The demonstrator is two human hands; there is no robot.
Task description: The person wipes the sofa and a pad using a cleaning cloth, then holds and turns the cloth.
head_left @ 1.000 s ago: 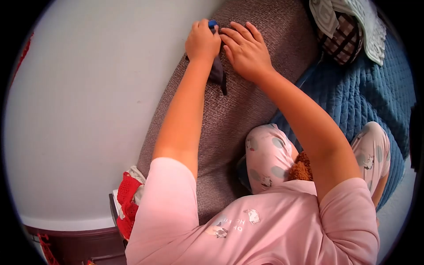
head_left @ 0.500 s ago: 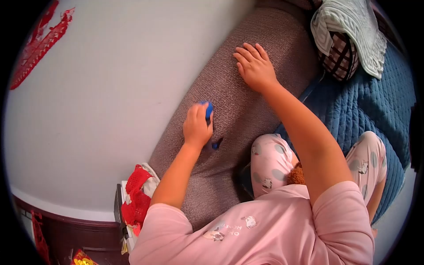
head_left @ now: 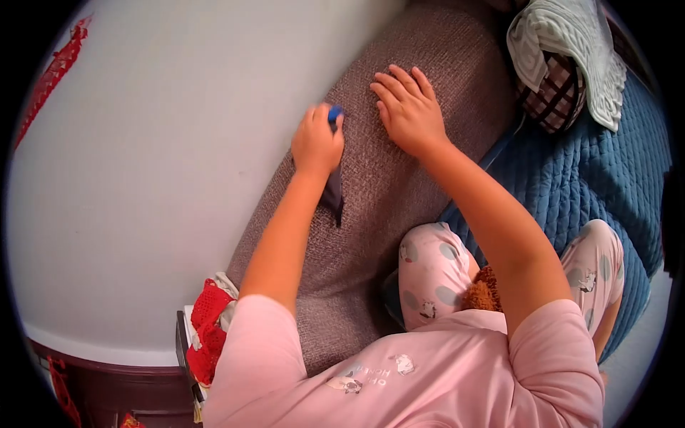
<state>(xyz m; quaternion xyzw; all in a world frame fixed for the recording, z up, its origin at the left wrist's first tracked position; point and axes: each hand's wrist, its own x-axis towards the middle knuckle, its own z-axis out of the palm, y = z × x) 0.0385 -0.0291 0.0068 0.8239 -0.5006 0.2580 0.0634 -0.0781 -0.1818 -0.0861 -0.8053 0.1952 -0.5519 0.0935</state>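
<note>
My left hand (head_left: 317, 145) is closed around a blue-and-dark hand tool (head_left: 332, 197). A blue end shows above the thumb, and a dark, pointed part sticks out below the wrist; the grip hides the middle, so its exact kind is unclear. Both lie over the brown woven sofa back (head_left: 374, 185), near its wall-side edge. To the right, my right hand (head_left: 409, 118) rests flat on the same fabric, fingers spread and holding nothing.
A white wall (head_left: 164, 164) runs along the left. Blue quilted cover (head_left: 542, 178) lies at right, with a checked cushion (head_left: 556, 96) under a pale knitted cloth (head_left: 564, 36). Red crocheted fabric (head_left: 207, 342) sits at lower left. Something brown and fuzzy (head_left: 485, 291) is in my lap.
My left hand has moved up along the sofa back with the tool, and more of its dark part shows. The right hand stays almost in place.
</note>
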